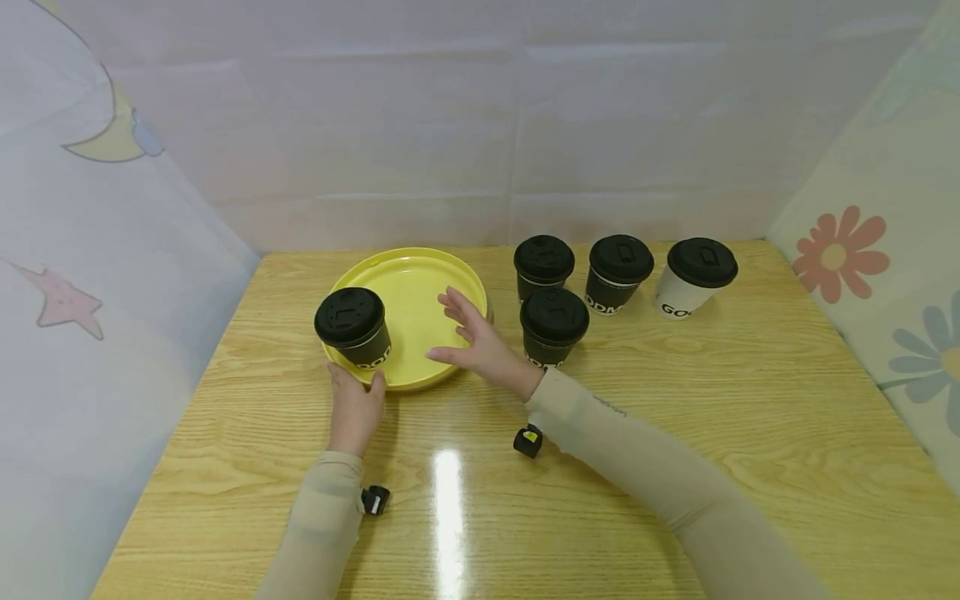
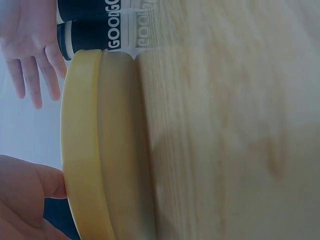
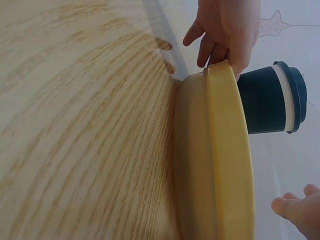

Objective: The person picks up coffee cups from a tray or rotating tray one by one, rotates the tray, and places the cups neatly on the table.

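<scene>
A dark paper coffee cup [image 1: 363, 343] with a black lid stands upright on the left part of the round yellow tray [image 1: 438, 362]. My left hand [image 1: 355, 410] is at the tray's front left edge, just before that cup, with its thumb [image 2: 54, 183] touching the rim. My right hand [image 1: 483, 346] hovers over the tray's right side, fingers spread and thumb apart, nothing in it. Close behind the right wrist stands another dark lidded cup [image 1: 553, 325].
Behind that cup are two more dark lidded cups [image 1: 544, 262] [image 1: 618, 271] and, farther right, a white cup [image 1: 682, 292] with a black lid. All stand on the wooden table [image 1: 675, 400]. Pale cloth walls [image 1: 450, 125] close in the back and both sides.
</scene>
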Available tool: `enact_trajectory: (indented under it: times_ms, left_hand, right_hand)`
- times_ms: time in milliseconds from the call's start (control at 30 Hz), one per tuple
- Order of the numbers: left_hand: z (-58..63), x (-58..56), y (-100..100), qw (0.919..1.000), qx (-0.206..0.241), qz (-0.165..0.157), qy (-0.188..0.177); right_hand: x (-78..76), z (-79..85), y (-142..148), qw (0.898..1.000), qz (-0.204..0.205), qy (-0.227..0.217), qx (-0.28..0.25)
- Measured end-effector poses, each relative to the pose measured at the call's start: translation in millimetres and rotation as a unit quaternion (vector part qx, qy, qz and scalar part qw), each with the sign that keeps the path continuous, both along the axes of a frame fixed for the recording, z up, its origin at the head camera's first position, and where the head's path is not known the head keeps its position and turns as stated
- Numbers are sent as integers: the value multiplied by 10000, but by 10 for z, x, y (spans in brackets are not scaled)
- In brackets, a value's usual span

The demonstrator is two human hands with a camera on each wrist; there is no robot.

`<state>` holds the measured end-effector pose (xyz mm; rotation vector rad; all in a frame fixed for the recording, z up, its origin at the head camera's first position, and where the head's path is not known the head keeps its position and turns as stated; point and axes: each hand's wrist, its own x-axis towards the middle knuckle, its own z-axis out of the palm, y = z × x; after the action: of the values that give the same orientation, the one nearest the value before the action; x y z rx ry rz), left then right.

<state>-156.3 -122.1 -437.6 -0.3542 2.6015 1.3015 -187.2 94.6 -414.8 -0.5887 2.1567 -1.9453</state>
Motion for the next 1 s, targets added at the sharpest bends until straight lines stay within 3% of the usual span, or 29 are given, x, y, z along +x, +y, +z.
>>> enact_trajectory:
  times_ms: [1000]
  left_hand:
    - [-21, 58, 64, 9998, -151, 26, 162]
  right_hand:
    - [-72, -80, -204, 9999, 107, 112, -28]
